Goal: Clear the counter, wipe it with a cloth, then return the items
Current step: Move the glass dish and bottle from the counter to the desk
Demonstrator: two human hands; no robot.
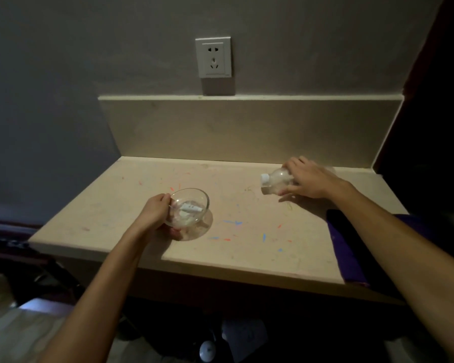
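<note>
- Left hand [154, 209]: grip closed round the near-left rim of one clear glass bowl [190, 207], thumb over the lip. The bowl sits tilted near the front edge of the surface [247, 205], probably being lifted off or set down.
- Inside the bowl: one small white object [190, 208], too blurred to identify.
- Right hand [308, 180]: grip wrapped over the body of one clear plastic bottle [275, 180] with a white cap, lying on its side near the back right corner, cap pointing left. The hold suits carrying it away or standing it up.
- One dark purple cloth [351, 247] lies along the right edge, draped over the front, presumably kept at hand for wiping.
- Coloured marks, blue and red, are scattered across the surface; wiping appears outstanding.
- One wall socket [213, 56] above the back edge.
</note>
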